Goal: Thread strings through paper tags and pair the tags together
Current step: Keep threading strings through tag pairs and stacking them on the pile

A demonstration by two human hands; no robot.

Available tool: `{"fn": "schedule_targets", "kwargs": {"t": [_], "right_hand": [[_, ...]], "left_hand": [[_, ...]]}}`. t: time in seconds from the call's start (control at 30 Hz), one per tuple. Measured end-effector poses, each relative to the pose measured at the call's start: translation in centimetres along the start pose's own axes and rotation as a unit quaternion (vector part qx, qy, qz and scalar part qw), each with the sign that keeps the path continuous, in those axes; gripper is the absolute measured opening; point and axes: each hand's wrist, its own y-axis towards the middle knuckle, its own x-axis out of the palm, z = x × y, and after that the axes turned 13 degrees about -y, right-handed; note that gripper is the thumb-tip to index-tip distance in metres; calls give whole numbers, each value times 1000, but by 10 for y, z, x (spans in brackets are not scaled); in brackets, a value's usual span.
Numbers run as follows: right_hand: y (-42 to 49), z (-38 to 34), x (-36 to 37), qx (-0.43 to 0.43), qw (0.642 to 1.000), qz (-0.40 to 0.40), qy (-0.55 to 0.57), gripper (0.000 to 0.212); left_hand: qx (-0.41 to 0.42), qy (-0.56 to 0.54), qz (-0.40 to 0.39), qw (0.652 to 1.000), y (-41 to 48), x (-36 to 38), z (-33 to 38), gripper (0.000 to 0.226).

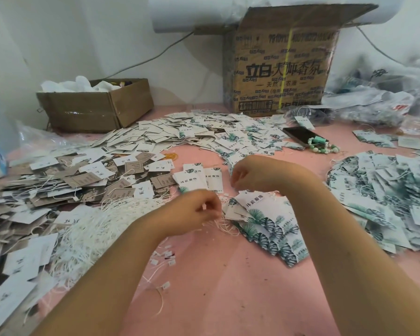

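Starting nearest the person, some loose strings (161, 297) with small white tabs lay on the pink table (228, 306), apart from the rest. A forearm could easily sweep them away.

A little further, the big bundle of strings (95, 229) lay tangled at the left, reaching up to the left hand (197, 210). This hand had its fingers curled and pinched a small white string end (204, 206). I judged that pulling one string out of such a tangle could drag others with it, or tighten a knot.

Just beside it, the fanned tags (267, 224) with green leaves overlapped each other. The string could therefore pass the holes of two tags at once, or the fan could slide apart when one tag was lifted.

The right hand (249, 177) hovered over the top end of this fan with its fingers bent. It was blurred, so I could not tell whether it pinched anything.

Beyond the hands, the grey-brown tags (70, 183) at the left and the leaf tag heap (386, 190) at the right lay near the working place. A tag of the wrong design could slip into a pair.

Further back, a phone (301, 135) and a bead bracelet (324, 147) lay at the border of the far tag pile (180, 134), where a string might catch. A small box (95, 107) and a large carton (281, 69) stood at the wall.
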Motion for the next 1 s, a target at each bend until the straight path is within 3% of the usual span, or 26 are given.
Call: {"fn": "schedule_targets", "kwargs": {"t": [0.1,0.23,0.37,0.53,0.67,0.8,0.9,1.0], "right_hand": [[0,-5,0,-71,993,48,80,2],[3,-19,2,-134,960,127,211,4],[4,-24,5,-169,911,168,336,12],[8,-27,12,-159,882,167,411,13],[10,-33,16,-149,875,183,422,19],[11,-37,16,-117,869,200,437,23],[10,-30,8,-66,806,229,543,21],[8,-14,0,-10,705,261,660,21]], "left_hand": [[17,-217,132,967,-2,-7,8,17],[37,-350,183,918,-5,-15,14,7],[42,-377,206,902,-6,-22,14,21],[51,-381,217,897,-6,-24,14,30],[58,-397,220,889,-6,-25,13,24],[55,-369,197,906,-6,-27,10,18],[22,-328,185,926,-7,-27,3,12],[-14,-300,190,935,-8,-24,-7,6]]}}
